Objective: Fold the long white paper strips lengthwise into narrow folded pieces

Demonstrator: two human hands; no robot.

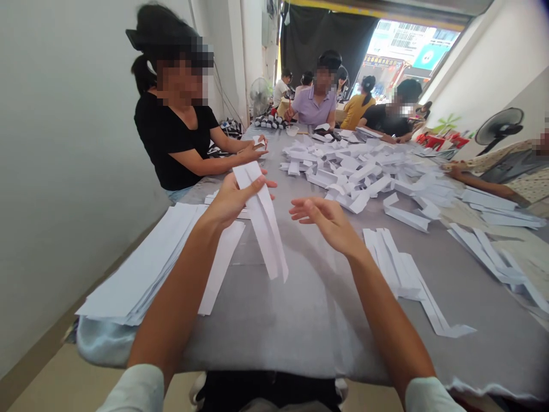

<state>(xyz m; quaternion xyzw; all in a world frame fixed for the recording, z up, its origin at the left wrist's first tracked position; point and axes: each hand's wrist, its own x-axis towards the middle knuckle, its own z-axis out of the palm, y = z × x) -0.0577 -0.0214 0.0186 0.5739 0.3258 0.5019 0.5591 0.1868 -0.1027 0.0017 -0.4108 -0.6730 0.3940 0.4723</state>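
My left hand (234, 194) grips a folded white paper strip (263, 226), thumb on top, its lower end hanging over the grey table (274, 332). A crease runs along the strip's length. To the right, my right hand (319, 216) is held above the table with fingers extended and nothing in it. Beneath and beside my left forearm lie a stack of flat white paper sheets (141, 263) and a loose paper strip (223, 266). Several folded strips (394, 266) rest by my right forearm.
A large heap of folded paper pieces (355, 166) covers the table's far middle. A co-worker in black (180, 126) stands at the left with hands over the table. Other people sit at the far end and right. More folded strips (501, 260) lie right. A black fan (500, 126) stands behind.
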